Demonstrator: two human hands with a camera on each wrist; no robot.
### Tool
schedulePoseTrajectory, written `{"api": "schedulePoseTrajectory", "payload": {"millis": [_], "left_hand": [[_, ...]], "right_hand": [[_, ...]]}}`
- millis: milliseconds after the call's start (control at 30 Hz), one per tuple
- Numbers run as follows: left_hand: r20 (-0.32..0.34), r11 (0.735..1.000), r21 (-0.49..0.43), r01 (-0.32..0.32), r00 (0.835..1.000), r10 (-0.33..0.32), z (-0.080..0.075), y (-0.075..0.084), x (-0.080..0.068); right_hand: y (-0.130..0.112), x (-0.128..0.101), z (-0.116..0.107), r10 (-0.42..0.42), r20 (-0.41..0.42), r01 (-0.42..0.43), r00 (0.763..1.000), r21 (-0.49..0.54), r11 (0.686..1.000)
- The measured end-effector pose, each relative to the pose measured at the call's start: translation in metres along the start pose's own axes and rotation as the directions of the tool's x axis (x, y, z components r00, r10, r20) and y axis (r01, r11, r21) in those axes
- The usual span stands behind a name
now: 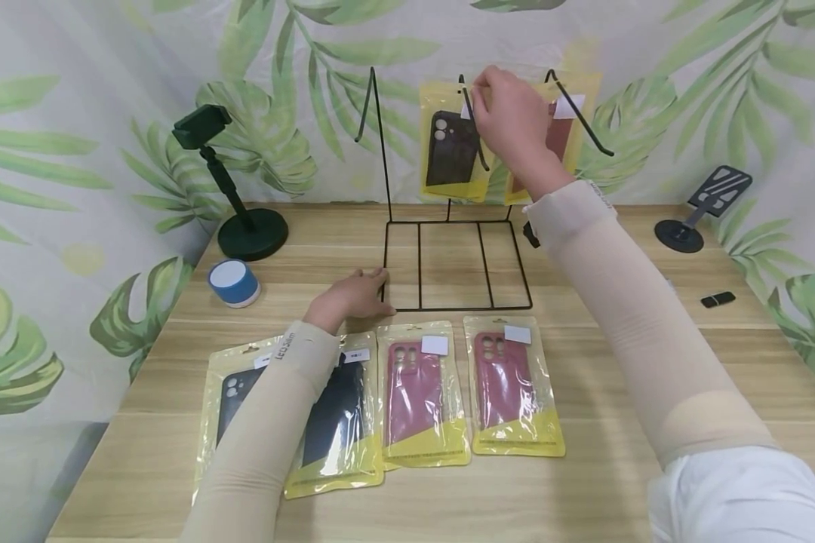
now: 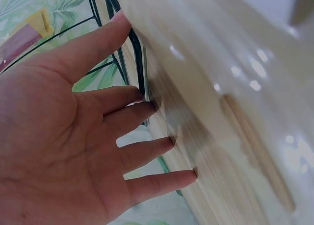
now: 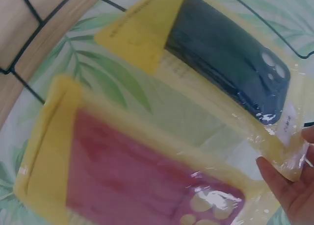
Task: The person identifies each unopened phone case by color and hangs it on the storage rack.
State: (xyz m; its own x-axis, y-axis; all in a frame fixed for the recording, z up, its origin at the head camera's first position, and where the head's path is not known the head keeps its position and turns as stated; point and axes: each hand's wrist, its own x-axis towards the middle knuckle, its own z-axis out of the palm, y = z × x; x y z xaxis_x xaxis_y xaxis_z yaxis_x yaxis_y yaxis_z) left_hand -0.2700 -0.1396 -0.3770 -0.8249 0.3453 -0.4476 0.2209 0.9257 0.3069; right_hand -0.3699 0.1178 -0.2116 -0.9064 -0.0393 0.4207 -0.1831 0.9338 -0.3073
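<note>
1. While the left hand (image 1: 353, 296) lies flat on the table (image 1: 598, 483), its fingers straight and spread, its fingertips (image 2: 153, 105) touch the front left corner of the black wire rack (image 1: 455, 264) and grip nothing.
2. Raised to the rack's hooks, the right hand (image 1: 509, 121) pinches the top of a yellow-edged bag with a black phone case (image 1: 451, 147), which hangs at the middle hook (image 1: 472, 121).
3. Just behind that hand hangs a second bag, with a red phone case (image 1: 564, 136); from the right wrist view the two bags overlap, the red one (image 3: 142, 181) nearer the camera and the black one (image 3: 230, 68) above it, with the fingertips (image 3: 284, 181) at the black bag's clear top edge.
4. Whether the bag's hole is already over the hook cannot be told, as the hand hides it.
5. On the table in front of the rack lie four more bagged cases in a row: two dark ones (image 1: 333, 422) partly under the left sleeve, then two red ones (image 1: 417, 392) side by side, the rightmost (image 1: 509, 385) just beside its neighbour.
6. Farther off stand a dark green phone stand (image 1: 244, 219) and a blue and white round speaker (image 1: 233, 283) at the left, a black holder (image 1: 699, 211) and a small black stick (image 1: 717, 299) at the right.
</note>
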Motion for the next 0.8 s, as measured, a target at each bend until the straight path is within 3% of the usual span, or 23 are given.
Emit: {"api": "schedulePoseTrajectory", "payload": {"millis": [133,300,433,600,700,800], "left_hand": [[-0.001,1.0,0.004,-0.006,1.0,0.006,0.0,0.001,0.0],[-0.01,1.0,0.011,-0.022,1.0,0.022,-0.002,-0.002,-0.001],[-0.01,1.0,0.015,-0.021,1.0,0.021,-0.004,-0.006,-0.003],[-0.006,1.0,0.011,-0.012,1.0,0.012,-0.005,-0.008,-0.004],[-0.004,1.0,0.005,-0.01,1.0,0.01,-0.005,-0.008,-0.005],[0.002,1.0,0.004,-0.009,1.0,0.009,-0.005,-0.008,-0.006]], "right_hand": [[0.006,-0.006,0.001,-0.043,-0.036,0.043,0.998,-0.007,0.999],[0.016,-0.026,0.0,-0.135,-0.164,0.136,0.977,-0.002,0.991],[0.023,-0.047,-0.004,-0.216,-0.271,0.231,0.938,0.022,0.973],[0.03,-0.081,-0.004,-0.313,-0.385,0.361,0.868,0.057,0.931],[0.036,-0.109,0.001,-0.387,-0.374,0.433,0.843,0.044,0.9],[0.043,-0.14,0.011,-0.431,-0.229,0.45,0.873,0.039,0.892]]}}
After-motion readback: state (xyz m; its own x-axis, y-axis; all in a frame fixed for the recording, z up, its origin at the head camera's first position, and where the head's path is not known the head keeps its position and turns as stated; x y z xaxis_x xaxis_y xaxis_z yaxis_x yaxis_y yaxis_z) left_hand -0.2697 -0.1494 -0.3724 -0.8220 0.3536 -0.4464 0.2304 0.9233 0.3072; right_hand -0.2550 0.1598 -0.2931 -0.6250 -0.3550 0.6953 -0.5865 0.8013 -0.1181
